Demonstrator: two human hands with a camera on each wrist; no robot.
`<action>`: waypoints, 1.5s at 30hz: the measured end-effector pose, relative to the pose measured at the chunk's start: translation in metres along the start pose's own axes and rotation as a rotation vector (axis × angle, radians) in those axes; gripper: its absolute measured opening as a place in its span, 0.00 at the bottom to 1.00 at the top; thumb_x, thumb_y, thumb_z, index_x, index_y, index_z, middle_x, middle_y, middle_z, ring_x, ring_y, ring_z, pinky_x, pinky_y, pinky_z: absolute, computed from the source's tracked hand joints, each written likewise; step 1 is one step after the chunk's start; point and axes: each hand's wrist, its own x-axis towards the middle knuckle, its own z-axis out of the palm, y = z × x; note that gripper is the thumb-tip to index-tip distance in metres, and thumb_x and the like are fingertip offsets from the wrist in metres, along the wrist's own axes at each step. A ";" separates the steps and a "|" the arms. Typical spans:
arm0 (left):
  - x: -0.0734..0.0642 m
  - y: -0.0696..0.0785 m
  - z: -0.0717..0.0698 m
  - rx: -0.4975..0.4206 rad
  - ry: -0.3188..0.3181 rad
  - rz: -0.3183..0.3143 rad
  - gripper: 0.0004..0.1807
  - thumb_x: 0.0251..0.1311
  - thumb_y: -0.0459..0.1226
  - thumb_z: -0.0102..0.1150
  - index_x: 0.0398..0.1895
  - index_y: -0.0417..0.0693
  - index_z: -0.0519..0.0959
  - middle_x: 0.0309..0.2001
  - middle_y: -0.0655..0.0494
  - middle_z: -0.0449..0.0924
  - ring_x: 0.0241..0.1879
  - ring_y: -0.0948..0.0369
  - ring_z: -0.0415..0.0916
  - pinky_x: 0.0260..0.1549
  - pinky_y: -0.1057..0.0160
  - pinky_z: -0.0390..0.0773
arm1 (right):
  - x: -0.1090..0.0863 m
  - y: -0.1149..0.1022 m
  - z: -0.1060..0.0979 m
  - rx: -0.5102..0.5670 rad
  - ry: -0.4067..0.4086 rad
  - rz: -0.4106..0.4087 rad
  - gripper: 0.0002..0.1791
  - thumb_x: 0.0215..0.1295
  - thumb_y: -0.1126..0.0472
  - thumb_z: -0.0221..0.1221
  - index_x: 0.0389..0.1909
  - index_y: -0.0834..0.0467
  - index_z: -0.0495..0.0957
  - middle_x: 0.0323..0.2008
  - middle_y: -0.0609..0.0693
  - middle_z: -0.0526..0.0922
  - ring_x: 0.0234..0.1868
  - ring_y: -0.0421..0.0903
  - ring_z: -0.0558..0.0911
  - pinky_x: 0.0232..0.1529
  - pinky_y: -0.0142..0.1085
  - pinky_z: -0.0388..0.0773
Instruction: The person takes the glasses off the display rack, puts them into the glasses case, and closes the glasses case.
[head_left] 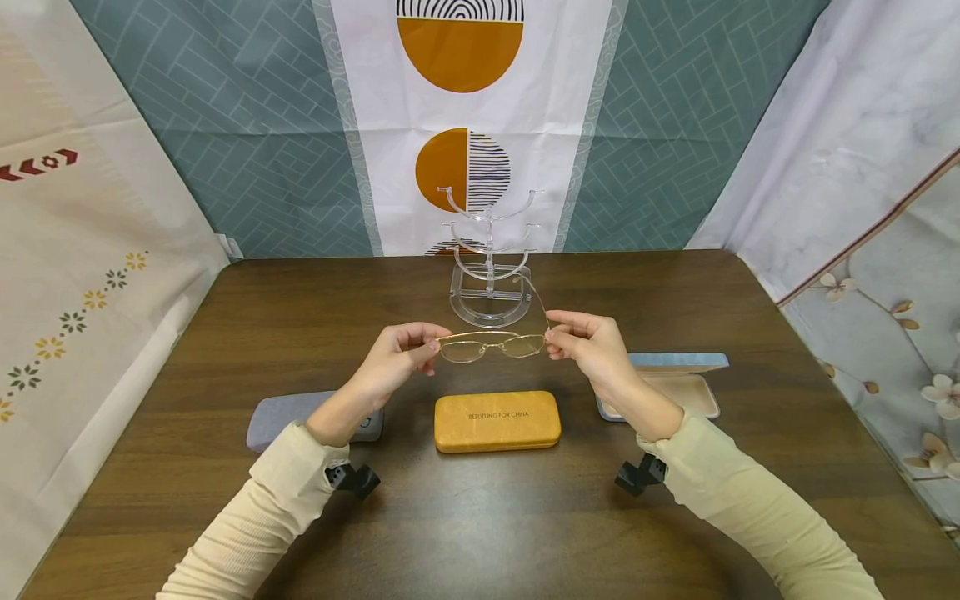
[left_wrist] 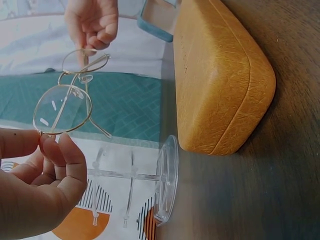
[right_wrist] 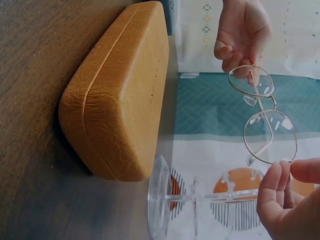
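Observation:
Thin gold-rimmed eyeglasses (head_left: 492,346) with clear lenses are held up over the table by both hands. My left hand (head_left: 393,357) pinches the frame's left end between thumb and fingers, also plain in the left wrist view. At the opposite end my right hand (head_left: 592,343) pinches the frame beside the hinge. One temple arm (head_left: 537,293) points away toward the back, while the other lies folded across behind the lenses. Just in front of and below the glasses sits a closed mustard-yellow glasses case (head_left: 497,422) with dark lettering on its lid.
Behind the glasses stands a clear acrylic display stand (head_left: 489,317) with several curved tiers. A closed grey-blue case (head_left: 288,417) lies at left, partly behind the left forearm. On the right, a blue case (head_left: 678,361) lies open, partly hidden by the right wrist. Fabric hangs around the wooden table (head_left: 495,525).

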 end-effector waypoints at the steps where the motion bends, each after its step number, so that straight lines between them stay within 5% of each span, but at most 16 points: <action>1: 0.000 0.000 0.000 0.000 -0.001 -0.001 0.13 0.60 0.24 0.47 0.47 0.26 0.72 0.24 0.56 0.70 0.21 0.63 0.68 0.25 0.67 0.74 | 0.000 0.000 0.000 0.003 -0.007 -0.010 0.21 0.56 0.72 0.57 0.52 0.72 0.72 0.26 0.49 0.81 0.25 0.39 0.78 0.30 0.30 0.78; 14: 0.000 -0.001 0.000 -0.001 0.001 -0.009 0.13 0.61 0.25 0.47 0.47 0.26 0.73 0.27 0.48 0.69 0.23 0.63 0.68 0.26 0.66 0.75 | -0.002 -0.010 0.005 -0.037 0.006 0.101 0.21 0.58 0.76 0.53 0.54 0.75 0.68 0.25 0.48 0.79 0.25 0.39 0.77 0.31 0.29 0.77; 45: 0.000 0.000 0.001 0.011 -0.007 -0.014 0.12 0.61 0.24 0.46 0.47 0.26 0.73 0.25 0.56 0.70 0.23 0.63 0.68 0.27 0.62 0.75 | -0.002 -0.009 0.007 -0.061 -0.036 0.110 0.18 0.62 0.74 0.49 0.54 0.74 0.69 0.26 0.48 0.75 0.26 0.41 0.72 0.31 0.31 0.77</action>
